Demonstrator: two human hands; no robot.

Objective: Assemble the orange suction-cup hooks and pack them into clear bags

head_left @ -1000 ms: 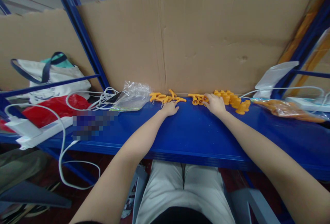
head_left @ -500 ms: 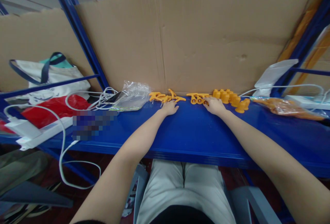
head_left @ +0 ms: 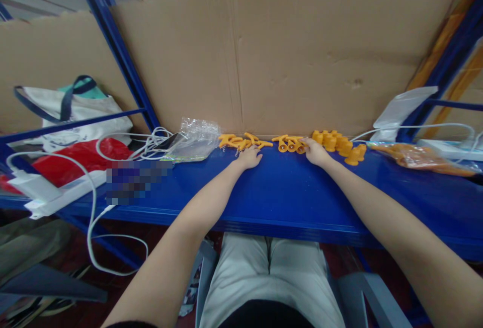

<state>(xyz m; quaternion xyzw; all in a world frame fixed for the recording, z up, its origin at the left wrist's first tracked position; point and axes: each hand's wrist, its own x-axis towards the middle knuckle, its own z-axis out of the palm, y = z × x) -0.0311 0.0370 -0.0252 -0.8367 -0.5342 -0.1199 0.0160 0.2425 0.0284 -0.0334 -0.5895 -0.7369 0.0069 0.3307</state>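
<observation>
Loose orange plastic T-shaped pieces (head_left: 231, 141), some with small metal springs, lie in a heap at the back of the blue table. My left hand (head_left: 249, 158) rests palm down at the near side of this heap, its fingers spread and holding nothing I can see. To the right, three orange T-shaped handles with round hollow ends (head_left: 291, 147) stand in a row. My right hand (head_left: 316, 153) touches the right end of that row with outstretched fingers; some fingertips are hidden. Just beyond it stand several orange stepped caps (head_left: 335, 142) in lines.
A clear plastic bag (head_left: 196, 142) lies left of the heap, near white cables and a white power strip (head_left: 68, 199). At the right is a clear bag of orange parts (head_left: 422, 158). A cardboard sheet (head_left: 302, 56) walls off the back of the blue table (head_left: 279, 197).
My right hand has shifted slightly right, uncovering the round end of the rightmost handle, which sits a little closer to its neighbours. My left hand has hardly moved.
</observation>
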